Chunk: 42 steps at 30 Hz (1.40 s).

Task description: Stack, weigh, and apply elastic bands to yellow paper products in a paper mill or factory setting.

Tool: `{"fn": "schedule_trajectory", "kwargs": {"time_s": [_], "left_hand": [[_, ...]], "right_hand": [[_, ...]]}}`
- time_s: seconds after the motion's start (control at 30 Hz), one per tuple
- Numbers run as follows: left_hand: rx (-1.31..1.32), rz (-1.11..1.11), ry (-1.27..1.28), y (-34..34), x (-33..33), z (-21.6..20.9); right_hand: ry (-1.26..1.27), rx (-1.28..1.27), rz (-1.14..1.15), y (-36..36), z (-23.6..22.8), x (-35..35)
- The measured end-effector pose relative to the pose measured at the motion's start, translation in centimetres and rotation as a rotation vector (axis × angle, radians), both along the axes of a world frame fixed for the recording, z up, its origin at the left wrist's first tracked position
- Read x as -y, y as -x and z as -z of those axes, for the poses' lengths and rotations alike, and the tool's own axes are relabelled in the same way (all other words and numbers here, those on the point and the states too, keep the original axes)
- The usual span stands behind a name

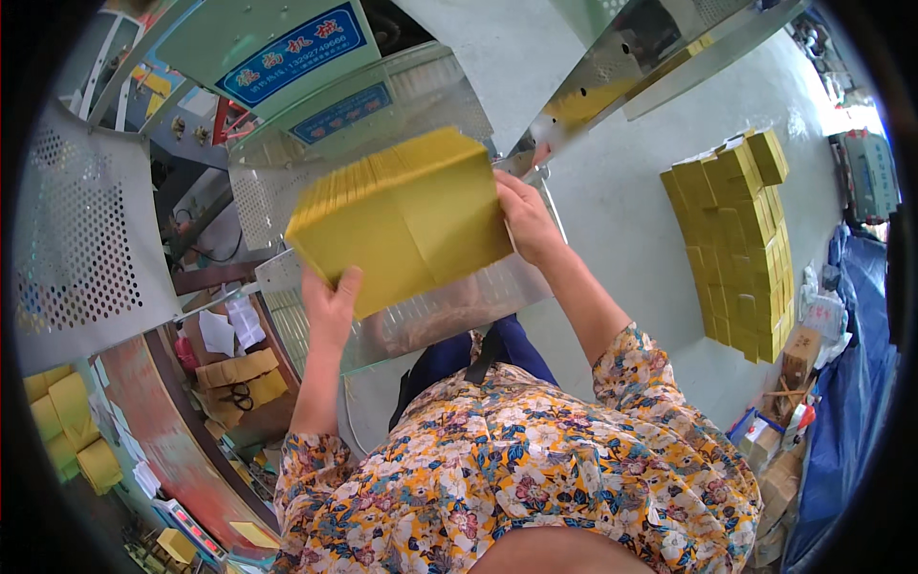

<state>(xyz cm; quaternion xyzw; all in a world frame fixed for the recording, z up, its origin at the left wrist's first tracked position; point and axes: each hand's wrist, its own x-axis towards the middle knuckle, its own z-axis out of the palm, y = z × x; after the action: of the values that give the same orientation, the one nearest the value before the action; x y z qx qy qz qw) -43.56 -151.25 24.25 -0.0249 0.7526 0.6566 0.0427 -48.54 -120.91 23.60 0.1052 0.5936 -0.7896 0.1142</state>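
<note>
Nearest to the camera, the operator wears a floral shirt [516, 450] over blue trousers [524, 352]. Forward of the torso, the hands are apart, clamped on opposite ends of one thick yellow paper stack [411, 225]. The left hand [328, 301] grips the lower left corner, thumb on the broad face; its other fingers are mostly hidden. The right hand [524, 215] grips the right end. The stack is tilted, with its broad face toward the operator and its leaf edges along the top, above a shiny metal tray [512, 285]. Beyond the tray stands a pale green machine panel [196, 48] bearing a blue label plate [290, 53]. To the left is a perforated metal panel [76, 239]. Farther right, yellow bundles [732, 249] form a pile on the grey floor [612, 220]; past them lies a blue tarpaulin [851, 383].
</note>
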Motion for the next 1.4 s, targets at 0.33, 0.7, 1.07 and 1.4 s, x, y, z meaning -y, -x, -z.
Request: {"fn": "schedule_trajectory", "kwargs": {"time_s": [0.33,0.7,1.07,1.4], "left_hand": [[-0.218,-0.027,0.293,-2.0,-4.8,4.6],[-0.202,-0.082,0.189,-0.8,-2.1,7.4],[0.048,-0.023,-0.116,-1.5,-3.0,3.6],[-0.066,-0.038,0.022,-0.7,-2.7,4.3]], "right_hand": [[-0.336,-0.043,0.291,-2.3,1.9,-2.2],[-0.948,-0.882,0.084,-3.8,-13.7,1.0],[-1.421,-1.040,-0.546,3.4,-11.1,8.1],[-1.327,-1.165,-0.401,5.8,-13.1,11.9]]}}
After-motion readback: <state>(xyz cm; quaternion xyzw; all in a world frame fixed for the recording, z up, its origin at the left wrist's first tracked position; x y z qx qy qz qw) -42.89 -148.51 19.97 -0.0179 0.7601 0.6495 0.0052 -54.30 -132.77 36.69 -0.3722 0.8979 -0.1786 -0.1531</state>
